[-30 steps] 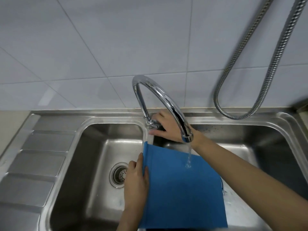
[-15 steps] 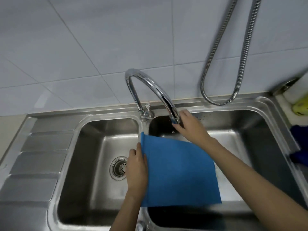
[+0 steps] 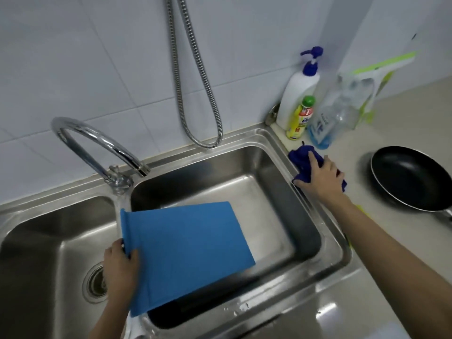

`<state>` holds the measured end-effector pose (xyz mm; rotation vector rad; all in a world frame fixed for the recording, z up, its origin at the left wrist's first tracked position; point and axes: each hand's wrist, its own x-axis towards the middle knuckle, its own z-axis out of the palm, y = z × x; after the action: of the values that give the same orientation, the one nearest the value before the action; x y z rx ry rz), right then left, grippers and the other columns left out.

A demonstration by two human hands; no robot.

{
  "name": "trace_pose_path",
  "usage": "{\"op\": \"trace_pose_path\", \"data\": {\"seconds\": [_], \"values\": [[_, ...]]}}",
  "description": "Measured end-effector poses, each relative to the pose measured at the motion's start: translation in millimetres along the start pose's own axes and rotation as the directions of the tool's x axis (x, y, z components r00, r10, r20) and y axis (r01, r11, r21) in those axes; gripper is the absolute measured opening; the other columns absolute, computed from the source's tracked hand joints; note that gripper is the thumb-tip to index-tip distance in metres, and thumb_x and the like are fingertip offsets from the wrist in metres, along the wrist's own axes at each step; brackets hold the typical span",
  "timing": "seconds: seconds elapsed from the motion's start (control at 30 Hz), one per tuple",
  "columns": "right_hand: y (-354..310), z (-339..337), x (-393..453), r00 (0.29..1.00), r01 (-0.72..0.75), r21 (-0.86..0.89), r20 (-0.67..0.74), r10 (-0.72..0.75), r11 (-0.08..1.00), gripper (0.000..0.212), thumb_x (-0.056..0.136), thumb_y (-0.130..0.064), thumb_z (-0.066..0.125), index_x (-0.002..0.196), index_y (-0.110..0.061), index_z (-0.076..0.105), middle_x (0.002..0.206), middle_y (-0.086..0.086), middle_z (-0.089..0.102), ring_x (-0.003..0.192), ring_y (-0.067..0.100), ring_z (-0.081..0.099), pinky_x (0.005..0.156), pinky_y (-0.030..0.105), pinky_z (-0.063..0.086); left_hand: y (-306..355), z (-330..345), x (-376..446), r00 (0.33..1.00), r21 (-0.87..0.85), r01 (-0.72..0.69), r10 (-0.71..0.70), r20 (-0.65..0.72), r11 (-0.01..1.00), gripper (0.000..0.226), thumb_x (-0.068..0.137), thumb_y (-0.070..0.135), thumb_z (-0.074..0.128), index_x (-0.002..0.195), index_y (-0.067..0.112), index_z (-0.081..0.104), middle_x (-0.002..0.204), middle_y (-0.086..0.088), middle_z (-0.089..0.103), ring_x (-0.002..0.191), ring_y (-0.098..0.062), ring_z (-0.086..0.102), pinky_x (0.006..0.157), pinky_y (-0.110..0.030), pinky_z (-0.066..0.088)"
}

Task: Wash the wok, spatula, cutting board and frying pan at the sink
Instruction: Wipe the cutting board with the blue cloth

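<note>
Left hand grips blue cutting board by left edge, tilted over right sink basin, frame centre. Right hand presses flat on dark blue cloth at right; frying pan just beyond.

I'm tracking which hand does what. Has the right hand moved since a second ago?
Yes. The right hand left the tap and went right, past the sink's rim, onto the dark blue cloth on the counter.
</note>
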<state>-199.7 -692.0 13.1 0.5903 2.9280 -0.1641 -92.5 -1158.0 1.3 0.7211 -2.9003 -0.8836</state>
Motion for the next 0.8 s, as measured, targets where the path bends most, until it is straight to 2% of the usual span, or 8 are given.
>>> {"op": "trace_pose_path", "data": {"seconds": [0.17,0.23,0.33,0.47,0.57,0.67,0.73,0.8], "values": [[-2,10,12,1.0,0.028,-0.005,-0.014,-0.028,1.0,0.081,0.089,-0.047,0.056,0.151,-0.017,0.013,0.132,0.029,0.035,0.113,0.044,0.043,0.096,0.052,0.041,-3,9,2,1.0,-0.02,-0.005,0.005,0.006,1.0,0.026,0.086,0.0,0.053,0.11,-0.009,0.053,0.103,-0.027,0.055,0.086,-0.041,0.054,0.068,-0.042,0.042],[-10,5,7,0.996,0.073,0.141,-0.063,-0.065,0.987,0.069,0.091,-0.031,0.059,0.148,-0.011,0.024,0.128,0.034,0.038,0.108,0.05,0.047,0.094,0.054,0.044,-3,8,1,1.0,-0.045,-0.006,0.006,0.007,0.999,0.023,0.086,0.001,0.051,0.108,-0.007,0.052,0.101,-0.023,0.053,0.085,-0.037,0.053,0.069,-0.04,0.043],[-47,4,-23,0.98,0.174,0.428,-0.169,-0.11,0.887,0.061,0.09,-0.021,0.061,0.143,-0.006,0.034,0.121,0.033,0.045,0.101,0.048,0.052,0.089,0.045,0.045,-3,3,-5,0.999,-0.077,-0.045,0.045,-0.003,0.996,0.025,0.09,0.005,0.05,0.114,-0.001,0.054,0.095,-0.013,0.05,0.078,-0.021,0.048,0.067,-0.031,0.037],[-139,40,-131,0.963,0.207,0.754,-0.044,-0.266,0.624,0.052,0.081,-0.028,0.073,0.126,-0.018,0.05,0.107,0.002,0.058,0.094,0.019,0.059,0.076,0.019,0.044,-5,0,-5,0.999,-0.095,-0.037,0.037,-0.011,0.995,0.025,0.095,0.013,0.047,0.118,0.007,0.055,0.089,-0.007,0.049,0.072,-0.013,0.047,0.062,-0.025,0.033],[-208,78,-218,0.907,0.153,0.864,0.07,-0.415,0.48,0.049,0.069,-0.048,0.073,0.109,-0.031,0.053,0.105,-0.012,0.06,0.095,0.003,0.058,0.082,0.023,0.048,-6,3,-3,0.999,-0.114,-0.022,0.019,-0.026,0.993,0.022,0.097,0.018,0.044,0.113,0.008,0.056,0.088,-0.007,0.049,0.074,-0.017,0.05,0.065,-0.028,0.037],[-248,107,-272,0.865,0.184,0.862,0.086,-0.495,0.472,0.049,0.068,-0.055,0.068,0.107,-0.036,0.045,0.107,-0.012,0.053,0.097,0.003,0.053,0.084,0.028,0.049,-10,5,-1,0.999,-0.144,-0.037,0.033,-0.028,0.989,0.026,0.099,0.026,0.04,0.113,0.01,0.055,0.087,-0.008,0.05,0.077,-0.019,0.053,0.066,-0.025,0.04],[-256,122,-286,0.869,0.28,0.813,0.011,-0.494,0.51,0.052,0.07,-0.058,0.067,0.108,-0.033,0.041,0.106,-0.007,0.05,0.096,0.009,0.051,0.082,0.034,0.05,-12,6,-1,0.999,-0.138,-0.034,0.03,-0.034,0.99,0.03,0.099,0.03,0.038,0.119,0.013,0.054,0.089,-0.008,0.051,0.08,-0.018,0.052,0.068,-0.024,0.04],[-260,133,-287,0.887,0.335,0.794,-0.084,-0.455,0.507,0.053,0.076,-0.057,0.065,0.112,-0.028,0.041,0.122,-0.001,0.045,0.11,0.013,0.048,0.089,0.038,0.049,-12,8,0,0.999,-0.131,-0.026,0.021,-0.04,0.991,0.033,0.099,0.031,0.038,0.123,0.014,0.052,0.092,-0.008,0.051,0.082,-0.019,0.052,0.072,-0.027,0.04]]}}
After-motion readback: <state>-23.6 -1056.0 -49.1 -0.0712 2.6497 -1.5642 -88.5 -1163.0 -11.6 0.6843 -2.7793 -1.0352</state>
